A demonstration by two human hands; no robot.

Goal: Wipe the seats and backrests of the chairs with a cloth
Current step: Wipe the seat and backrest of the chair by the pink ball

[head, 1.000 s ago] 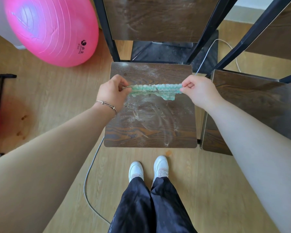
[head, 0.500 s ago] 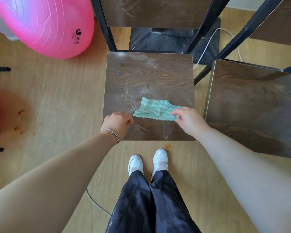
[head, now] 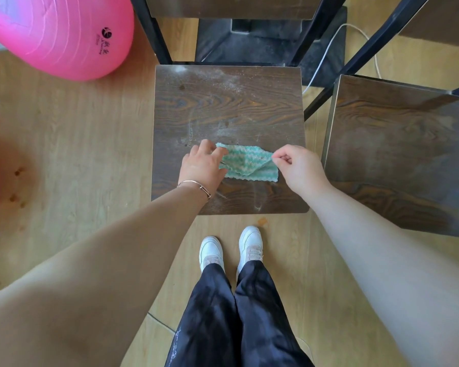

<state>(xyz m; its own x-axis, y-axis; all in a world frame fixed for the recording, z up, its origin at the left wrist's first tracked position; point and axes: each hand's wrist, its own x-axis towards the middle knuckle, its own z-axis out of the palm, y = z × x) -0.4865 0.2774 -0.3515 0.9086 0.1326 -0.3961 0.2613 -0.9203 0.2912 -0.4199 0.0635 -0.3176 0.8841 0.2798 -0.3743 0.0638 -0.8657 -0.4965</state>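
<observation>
Trousers [head: 231, 313], dark, right at the bottom of the view, and a pair of white shoes [head: 211, 251] planted on the pale wood floor [head: 77, 141] just short of the chair. Both bare arms reach forward over the seat [head: 223, 107], a dark wood-grain square streaked with pale dust. There's a thin bracelet [head: 196, 185] on the left wrist.

The green cloth [head: 247, 162] lies on the near half of the seat, partly folded, between the two hands. The left hand [head: 202, 166] has its fingers lightly bent with the tips on the cloth's left end; whether they actually pinch it, I cannot tell. The right hand [head: 301, 168] has thumb and forefinger closed together on the cloth's upper right corner, other fingers curled in.

Just to the right stands a second chair seat [head: 395, 154], same dark wood, close beside the first but not touching it. Beyond the dusty seat, black frame posts rise to the backrest [head: 231, 6] at the top edge. A white cable [head: 326, 59] loops over the floor behind, and far left sits a big pink ball [head: 61, 33].
</observation>
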